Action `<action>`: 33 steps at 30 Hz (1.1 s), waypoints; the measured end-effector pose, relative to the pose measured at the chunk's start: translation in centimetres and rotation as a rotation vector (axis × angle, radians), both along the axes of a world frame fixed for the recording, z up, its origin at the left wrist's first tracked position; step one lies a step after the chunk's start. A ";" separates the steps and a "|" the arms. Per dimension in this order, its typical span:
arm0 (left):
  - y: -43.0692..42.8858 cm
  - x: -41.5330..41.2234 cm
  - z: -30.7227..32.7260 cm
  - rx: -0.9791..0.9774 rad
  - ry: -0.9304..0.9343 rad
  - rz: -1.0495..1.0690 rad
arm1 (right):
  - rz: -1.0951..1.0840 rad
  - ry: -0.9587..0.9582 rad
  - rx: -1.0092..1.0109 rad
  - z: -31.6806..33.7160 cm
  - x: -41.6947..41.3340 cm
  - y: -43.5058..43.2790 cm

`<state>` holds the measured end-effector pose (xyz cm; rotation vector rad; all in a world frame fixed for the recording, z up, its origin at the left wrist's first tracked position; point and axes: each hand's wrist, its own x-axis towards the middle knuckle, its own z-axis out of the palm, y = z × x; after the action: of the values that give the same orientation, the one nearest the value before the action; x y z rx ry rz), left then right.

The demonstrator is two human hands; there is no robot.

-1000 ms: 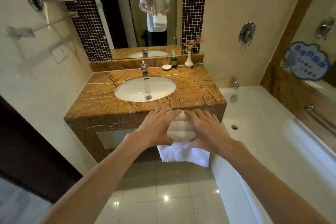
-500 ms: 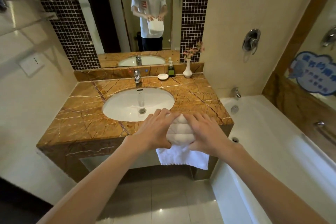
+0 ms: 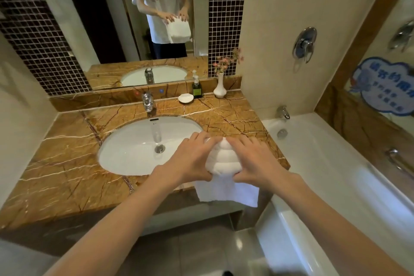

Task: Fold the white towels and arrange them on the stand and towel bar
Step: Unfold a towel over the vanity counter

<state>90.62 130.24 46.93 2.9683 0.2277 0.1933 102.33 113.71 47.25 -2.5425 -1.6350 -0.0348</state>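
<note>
A white towel [image 3: 224, 163] is bunched into stacked folds between my two hands, held in the air over the front right corner of the marble counter [image 3: 67, 163]. Its loose end hangs down below my palms, past the counter edge. My left hand [image 3: 190, 159] grips the left side of the bundle and my right hand [image 3: 255, 161] grips the right side, fingertips meeting on top. The mirror [image 3: 156, 18] reflects the same towel held at waist height. No stand or towel bar shows in this view.
A white oval sink [image 3: 134, 148] with a chrome tap [image 3: 147, 101] sits left of my hands. A soap dish [image 3: 185, 98], a dark soap bottle [image 3: 197, 87] and a white vase [image 3: 219, 89] line the back. A white bathtub [image 3: 336, 175] lies to the right.
I have stepped closer to the counter and the view has tilted down. Both hands and the towel now hover over the counter's front right corner; the grip is unchanged.
</note>
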 end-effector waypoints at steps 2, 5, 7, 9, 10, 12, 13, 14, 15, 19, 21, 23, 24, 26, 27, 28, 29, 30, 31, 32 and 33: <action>1.2 2.0 -0.4 0.000 0.007 0.002 | -0.004 0.007 -0.004 -0.3 1.9 1.2; 3.1 5.3 -0.7 0.002 0.027 0.010 | 0.002 0.028 0.001 -0.8 5.1 3.1; 4.3 7.6 -0.8 0.003 0.033 0.018 | 0.007 0.042 -0.002 -1.0 7.6 4.4; 5.4 10.0 -0.6 0.006 0.042 0.025 | 0.012 0.055 -0.001 -1.0 10.0 5.7; 5.9 11.1 -0.5 0.008 0.047 0.030 | 0.018 0.060 0.003 -0.9 11.2 6.2; 6.7 13.1 -0.5 0.006 0.061 0.041 | 0.032 0.074 0.005 -0.9 13.3 7.2; 7.2 14.0 -0.5 0.004 0.066 0.047 | 0.040 0.081 0.004 -1.0 14.3 7.6; 7.5 14.8 -0.6 0.002 0.072 0.053 | 0.046 0.086 0.003 -1.1 15.3 8.1; 7.9 15.6 -0.6 0.002 0.077 0.056 | 0.052 0.088 0.001 -1.2 16.2 8.6; 9.5 18.3 -0.9 0.011 0.088 0.076 | 0.059 0.095 -0.014 -1.6 19.2 10.6; 10.3 19.4 -0.9 0.005 0.092 0.078 | 0.064 0.099 -0.017 -2.0 20.5 11.4; 11.1 20.4 -1.1 -0.004 0.099 0.077 | 0.065 0.107 -0.010 -2.4 21.6 12.3; 11.5 20.9 -1.1 -0.004 0.103 0.075 | 0.062 0.110 -0.009 -2.5 22.1 12.6; 12.3 21.9 -1.3 -0.004 0.112 0.067 | 0.053 0.108 -0.012 -2.6 22.9 13.2; 12.7 22.4 -1.4 -0.002 0.114 0.062 | 0.049 0.106 -0.012 -2.7 23.3 13.5; 13.1 22.9 -1.5 0.000 0.113 0.053 | 0.045 0.106 -0.012 -2.7 23.7 13.7; 13.5 23.4 -1.6 0.000 0.111 0.042 | 0.041 0.111 -0.013 -2.7 24.1 14.0; 13.9 23.9 -1.7 -0.002 0.110 0.030 | 0.037 0.116 -0.015 -2.6 24.5 14.3; 14.3 24.4 -1.9 -0.003 0.107 0.020 | 0.033 0.114 -0.018 -2.5 25.0 14.6; 14.7 25.0 -2.0 -0.002 0.104 0.012 | 0.030 0.108 -0.023 -2.4 25.5 14.9; 15.2 25.7 -2.0 0.002 0.101 0.008 | 0.025 0.102 -0.029 -2.3 26.0 15.3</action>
<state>116.31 145.42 44.88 2.9831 0.2520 0.0451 128.30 128.98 44.98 -2.4995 -1.6404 0.1189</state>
